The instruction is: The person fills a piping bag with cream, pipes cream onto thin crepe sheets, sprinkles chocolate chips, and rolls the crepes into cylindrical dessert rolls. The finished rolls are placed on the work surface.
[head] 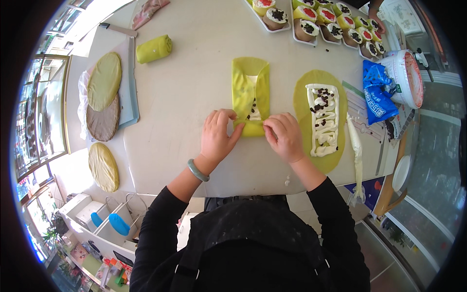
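A green crepe point(251, 84) lies on the table in front of me, its long sides folded inward over white cream and dark bits. Its near end is turned up. My left hand point(219, 133) pinches the left corner of that fold, and my right hand point(284, 135) pinches the right corner. To the right lies a flat green crepe point(301, 87), bearing piped cream point(324, 135) with dark bits on top. Beyond it rests a filled piping bag point(355, 146). A finished green roll point(154, 49) sits at the upper left.
Stacks of green point(104, 81), brown point(103, 118) and yellow crepes point(103, 167) lie at the left. Trays of cut rolls point(306, 31) fill the far right, near another person's hand point(377, 25). A white tub point(403, 80) and a blue packet point(377, 96) stand at the right edge.
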Available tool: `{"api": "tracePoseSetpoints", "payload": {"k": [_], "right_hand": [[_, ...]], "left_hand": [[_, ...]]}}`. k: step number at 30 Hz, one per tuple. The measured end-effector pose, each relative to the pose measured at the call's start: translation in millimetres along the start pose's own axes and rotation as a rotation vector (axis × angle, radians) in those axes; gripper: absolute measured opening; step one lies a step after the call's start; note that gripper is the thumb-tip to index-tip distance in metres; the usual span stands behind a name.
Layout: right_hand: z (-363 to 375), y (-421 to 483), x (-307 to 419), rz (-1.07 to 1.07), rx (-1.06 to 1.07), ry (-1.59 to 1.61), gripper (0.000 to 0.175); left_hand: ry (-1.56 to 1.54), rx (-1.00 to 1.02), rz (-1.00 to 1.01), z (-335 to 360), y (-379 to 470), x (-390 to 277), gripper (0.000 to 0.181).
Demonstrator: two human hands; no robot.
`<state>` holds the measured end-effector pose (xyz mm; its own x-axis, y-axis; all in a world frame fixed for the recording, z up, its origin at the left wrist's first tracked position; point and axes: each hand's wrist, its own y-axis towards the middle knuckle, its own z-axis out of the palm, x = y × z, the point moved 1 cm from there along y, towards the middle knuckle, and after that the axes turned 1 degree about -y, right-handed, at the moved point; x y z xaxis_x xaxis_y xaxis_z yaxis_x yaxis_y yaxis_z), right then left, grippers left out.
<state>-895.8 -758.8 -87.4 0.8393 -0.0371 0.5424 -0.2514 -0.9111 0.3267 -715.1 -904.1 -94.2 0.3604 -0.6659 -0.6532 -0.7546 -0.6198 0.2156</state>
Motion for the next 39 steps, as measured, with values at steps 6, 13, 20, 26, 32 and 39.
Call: {"api": "tracePoseSetpoints", "payload": {"k": [6, 13, 20, 26, 32, 39], "right_hand": [[-10.7, -4.0, -0.9, -0.209, 0.03, -0.081, 0.036], [-9.8, 9.3, -11.4, -0.082, 0.112, -0.126, 0.045], [-7.6, 36.7, -21.7, -0.197, 0.0, -0.161, 0.047], [-11.8, 34.6, -23.6, -0.155, 0.16, -0.228, 0.05], [-3.5, 60.3, -40.5, -0.107, 0.12, -0.053, 0.047], [-2.5, 78.1, -47.9, 0.044, 0.082, 0.162, 0.041]], "left_hand": [[0.211, 0.1, 0.401, -15.6, -8.5, 0.2, 0.034], [-0.073, 0.212, 0.022, -14.5, 10.5, 8.5, 0.037], [0.086, -0.013, 0.229, -14.4, 50.7, 9.7, 0.04], [0.181, 0.14, 0.358, -19.1, 41.5, 16.1, 0.049], [0.018, 0.219, 0.304, -12.4, 65.8, 30.2, 0.06], [-0.135, 0.182, 0.298, -16.7, 88.6, 31.6, 0.044]]}}
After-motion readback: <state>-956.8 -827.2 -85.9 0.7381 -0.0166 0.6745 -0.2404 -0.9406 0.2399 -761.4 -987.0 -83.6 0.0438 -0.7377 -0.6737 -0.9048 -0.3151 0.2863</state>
